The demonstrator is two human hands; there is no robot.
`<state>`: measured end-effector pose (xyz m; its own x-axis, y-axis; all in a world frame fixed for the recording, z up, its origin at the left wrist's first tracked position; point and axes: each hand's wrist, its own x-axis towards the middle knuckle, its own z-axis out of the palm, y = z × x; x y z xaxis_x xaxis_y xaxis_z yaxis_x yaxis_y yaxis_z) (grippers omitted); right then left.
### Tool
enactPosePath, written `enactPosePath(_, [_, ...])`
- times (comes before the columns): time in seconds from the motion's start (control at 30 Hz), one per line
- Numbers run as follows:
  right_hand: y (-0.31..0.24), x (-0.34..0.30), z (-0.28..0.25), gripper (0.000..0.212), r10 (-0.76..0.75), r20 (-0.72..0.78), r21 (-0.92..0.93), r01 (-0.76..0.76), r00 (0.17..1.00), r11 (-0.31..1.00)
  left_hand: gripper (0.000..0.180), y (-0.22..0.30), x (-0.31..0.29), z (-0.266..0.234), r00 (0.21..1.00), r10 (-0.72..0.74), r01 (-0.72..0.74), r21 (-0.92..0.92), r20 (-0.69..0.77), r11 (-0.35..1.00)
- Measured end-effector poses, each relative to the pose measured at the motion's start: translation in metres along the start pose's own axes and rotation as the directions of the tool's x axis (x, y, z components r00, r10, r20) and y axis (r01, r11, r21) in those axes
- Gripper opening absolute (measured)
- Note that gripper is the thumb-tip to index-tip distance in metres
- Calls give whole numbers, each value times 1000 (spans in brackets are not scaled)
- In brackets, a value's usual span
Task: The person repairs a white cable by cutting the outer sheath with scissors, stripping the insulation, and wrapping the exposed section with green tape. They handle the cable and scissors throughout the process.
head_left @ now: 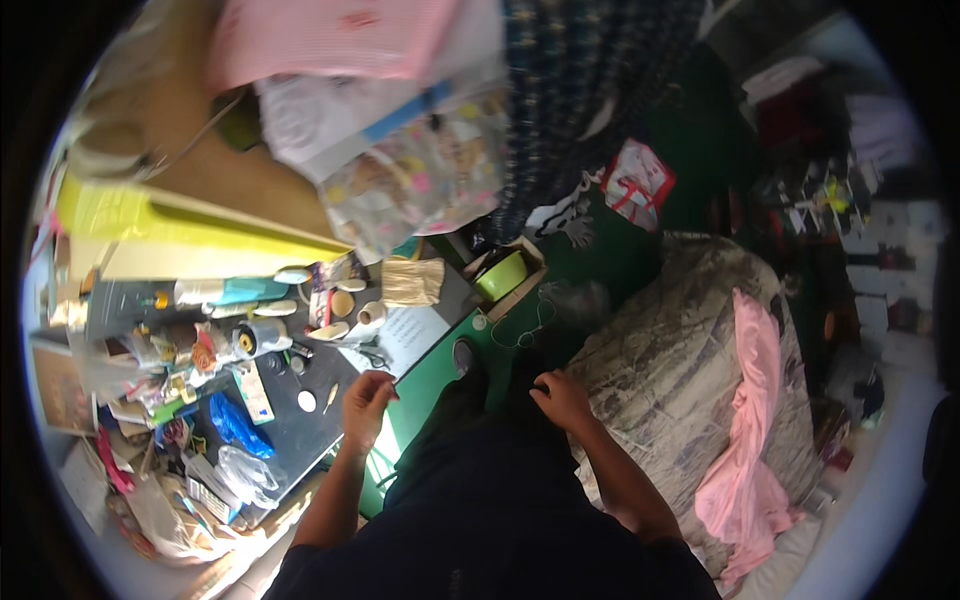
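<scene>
Currently, left hand (pixel 368 408) curls beside desk (pixel 303 434); right hand (pixel 562 400) curls left of patterned sheet (pixel 650 375); cannot tell whether either grips anything.

The head view looks steeply down over the wearer's torso (pixel 480 520) to the green floor (pixel 612 262). The torso is nearest, the left hand (pixel 366 408) and right hand (pixel 562 399) farther off, just below mid-frame. The wide fisheye takes in the desk (pixel 318 432) at left and patterned cover (pixel 640 370) at right.
</scene>
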<state>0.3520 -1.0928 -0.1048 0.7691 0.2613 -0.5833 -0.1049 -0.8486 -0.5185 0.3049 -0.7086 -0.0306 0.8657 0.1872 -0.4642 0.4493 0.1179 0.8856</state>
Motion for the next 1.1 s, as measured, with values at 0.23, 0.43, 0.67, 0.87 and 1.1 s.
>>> enactPosePath(0.23, [100, 14, 38, 31, 233, 60, 219, -240, 971, 946, 19, 7, 20, 77, 945, -201, 48, 500, 257, 865])
enactPosePath(0.43, [196, 81, 84, 28, 377, 161, 331, -410, 912, 850, 26, -51, 29, 102, 915, -382, 156, 760, 130, 631])
enactPosePath(0.67, [333, 230, 171, 28, 366, 181, 248, -403, 913, 881, 24, -151, 47, 100, 879, -472, 309, 836, -69, 453])
enactPosePath(0.87, [437, 367, 309, 27, 300, -33, 209, -287, 953, 935, 18, -210, 91, 130, 747, -551, 634, 646, -371, 426])
enactPosePath(1.1, [476, 455, 389, 36, 10, -36, 86, -7, 999, 996, 21, -242, 108, 141, 681, -541, 719, 591, -494, 367])
